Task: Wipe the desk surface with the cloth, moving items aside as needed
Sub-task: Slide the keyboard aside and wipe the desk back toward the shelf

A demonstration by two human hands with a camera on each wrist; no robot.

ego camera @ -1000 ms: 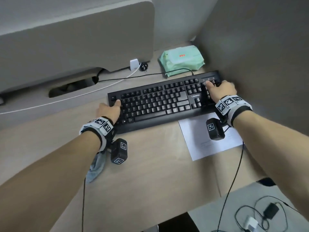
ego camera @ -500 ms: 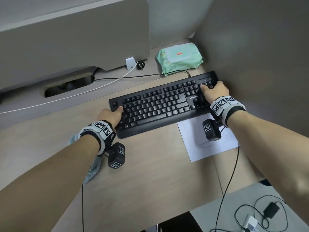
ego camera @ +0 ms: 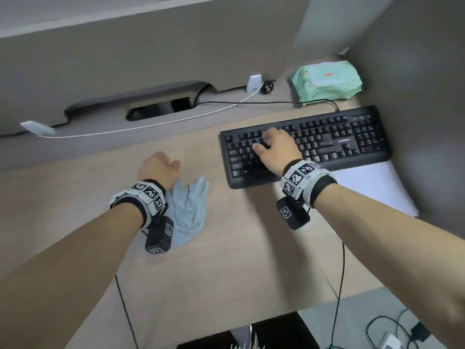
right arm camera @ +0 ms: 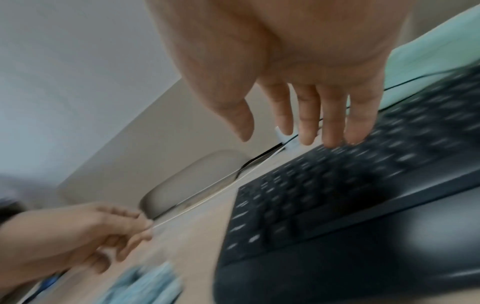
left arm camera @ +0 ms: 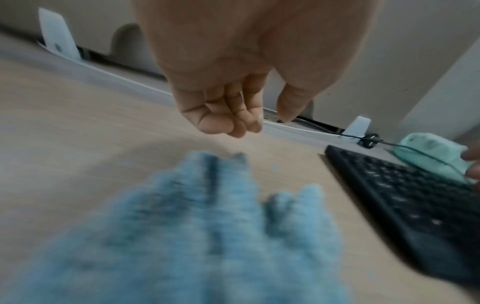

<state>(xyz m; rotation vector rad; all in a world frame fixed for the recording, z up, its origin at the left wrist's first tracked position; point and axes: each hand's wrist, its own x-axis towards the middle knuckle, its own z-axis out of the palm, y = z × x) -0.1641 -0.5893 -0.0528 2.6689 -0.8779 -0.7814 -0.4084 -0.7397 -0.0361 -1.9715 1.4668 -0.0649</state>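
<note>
Both hands were empty. Left hand (ego camera: 159, 167) hung over the bare wooden desk (ego camera: 226, 260) with fingers (left arm camera: 228, 121) loosely curled, holding nothing. Right hand (ego camera: 275, 149) lay above the left half of the black keyboard (ego camera: 347, 144), fingers (right arm camera: 330, 123) extended and slightly apart; whether they touched the keys could not be told.

The desk was bounded at the rear by a grey partition (ego camera: 151, 46) and at the right by a side wall (ego camera: 427, 96). The keyboard stood close against that side wall, its near right edge over a sheet of white paper (ego camera: 372, 187). Open wood lay left of the keyboard and toward the near edge.

The blue cloth (ego camera: 188, 212) lay crumpled on the desk just beneath the left wrist, behind the fingers and well left of the right hand.

A green wipes pack (ego camera: 327, 81) rested in the rear corner; its red label was too small to read. Lettering on the keyboard was likewise illegible.
</note>
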